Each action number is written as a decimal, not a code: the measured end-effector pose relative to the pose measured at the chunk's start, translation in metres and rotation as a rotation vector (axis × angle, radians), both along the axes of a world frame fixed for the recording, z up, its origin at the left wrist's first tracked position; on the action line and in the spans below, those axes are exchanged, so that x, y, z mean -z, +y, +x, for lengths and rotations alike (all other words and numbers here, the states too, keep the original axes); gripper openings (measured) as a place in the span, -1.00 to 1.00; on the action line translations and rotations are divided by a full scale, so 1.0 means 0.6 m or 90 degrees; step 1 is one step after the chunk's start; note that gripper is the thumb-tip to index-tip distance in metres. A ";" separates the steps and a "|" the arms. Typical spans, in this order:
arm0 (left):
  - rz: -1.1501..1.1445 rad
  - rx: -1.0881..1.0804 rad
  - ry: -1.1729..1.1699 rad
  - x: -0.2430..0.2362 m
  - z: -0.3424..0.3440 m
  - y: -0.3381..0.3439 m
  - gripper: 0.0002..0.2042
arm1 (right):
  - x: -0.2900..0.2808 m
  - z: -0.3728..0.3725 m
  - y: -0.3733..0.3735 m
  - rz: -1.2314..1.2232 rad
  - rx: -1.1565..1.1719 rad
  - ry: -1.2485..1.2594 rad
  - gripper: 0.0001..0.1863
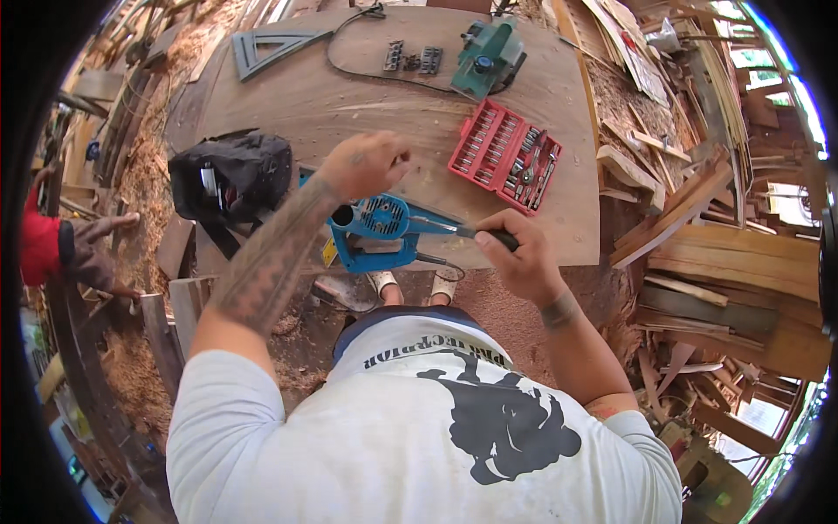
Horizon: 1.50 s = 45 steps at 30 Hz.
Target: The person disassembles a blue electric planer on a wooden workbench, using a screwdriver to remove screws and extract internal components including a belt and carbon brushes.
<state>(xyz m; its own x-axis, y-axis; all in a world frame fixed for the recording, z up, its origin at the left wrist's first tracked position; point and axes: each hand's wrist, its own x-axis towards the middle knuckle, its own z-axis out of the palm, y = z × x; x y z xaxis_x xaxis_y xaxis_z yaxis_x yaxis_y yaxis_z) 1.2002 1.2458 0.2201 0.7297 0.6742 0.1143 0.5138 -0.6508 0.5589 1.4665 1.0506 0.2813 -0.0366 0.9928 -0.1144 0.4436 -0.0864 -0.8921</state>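
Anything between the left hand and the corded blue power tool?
Nothing visible stands between the left hand and the corded blue power tool; the red socket set lies off to the right.

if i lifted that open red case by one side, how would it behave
The red case would probably feel heavy for its size, packed with metal tools. Lying open in two halves, it may fold or swing at the middle. Pieces could well spill, since no cover shows over them.
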 end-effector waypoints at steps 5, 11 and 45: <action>-0.065 -0.126 -0.080 0.012 -0.090 -0.128 -0.83 | -0.040 -0.066 0.028 0.127 -0.111 -0.149 -0.80; 0.136 -0.168 -0.107 0.062 -0.102 -0.190 -0.78 | -0.054 -0.098 0.052 0.083 -0.170 -0.204 -0.80; 0.337 -0.193 -0.432 0.206 -0.118 -0.212 -0.75 | -0.149 -0.264 0.168 -0.264 -0.512 -0.598 -0.72</action>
<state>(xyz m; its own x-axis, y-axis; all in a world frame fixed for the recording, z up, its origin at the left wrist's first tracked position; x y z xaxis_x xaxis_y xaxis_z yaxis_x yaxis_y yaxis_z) 1.1294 1.1188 0.0964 0.1929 0.5635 0.8033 0.3748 -0.7989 0.4704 1.3083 1.1512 0.3709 -0.3398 0.6150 -0.7116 0.9351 0.3017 -0.1858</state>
